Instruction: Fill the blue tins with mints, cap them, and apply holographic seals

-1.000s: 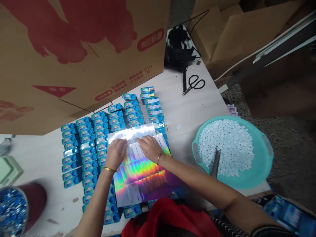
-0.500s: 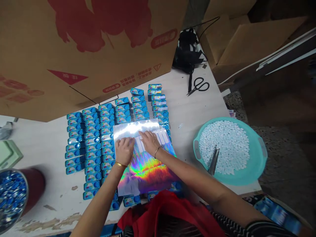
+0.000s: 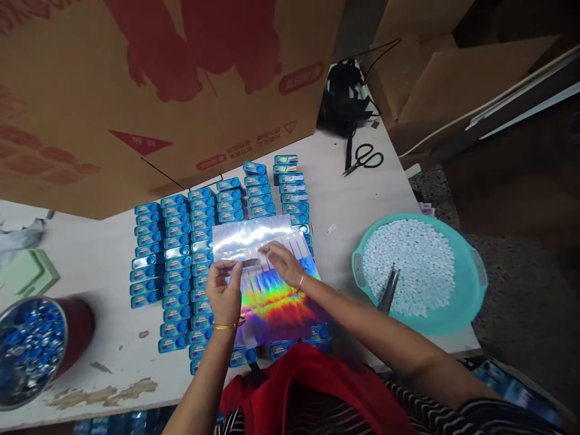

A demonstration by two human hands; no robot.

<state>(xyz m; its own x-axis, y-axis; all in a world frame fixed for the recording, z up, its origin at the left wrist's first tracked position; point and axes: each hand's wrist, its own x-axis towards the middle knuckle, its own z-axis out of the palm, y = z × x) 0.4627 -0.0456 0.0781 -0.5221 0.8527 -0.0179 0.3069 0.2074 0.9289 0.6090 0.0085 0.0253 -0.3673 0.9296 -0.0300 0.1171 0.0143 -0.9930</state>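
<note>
A shiny holographic sticker sheet [image 3: 272, 308] lies over the rows of small blue tins, its far part silvery and its near part rainbow-coloured. Pale bare strips show across its middle. Between the thumb and fingers of my left hand [image 3: 224, 290] is a narrow strip sticker [image 3: 251, 263], its free end pointing right above the sheet. My right hand [image 3: 283, 263] hovers at or just over the sheet to the right of that strip, fingers stretched out to the left. Whether its fingertips touch the sheet I cannot tell. Blue tins [image 3: 176, 275] stand in close rows left of the sheet.
A large cardboard box [image 3: 217, 115] stands behind the tins. Scissors [image 3: 365, 160] lie at the back right. A turquoise basin [image 3: 469, 302] holds white pellets and a metal scoop [image 3: 389, 290]. At left stand a dark red tub [image 3: 79, 326] of blue pieces and a green block [image 3: 31, 272].
My left hand has lifted from the sheet and turned, with a strip sticker now in its fingers. The right hand has shifted slightly right. The whole view has moved a little.
</note>
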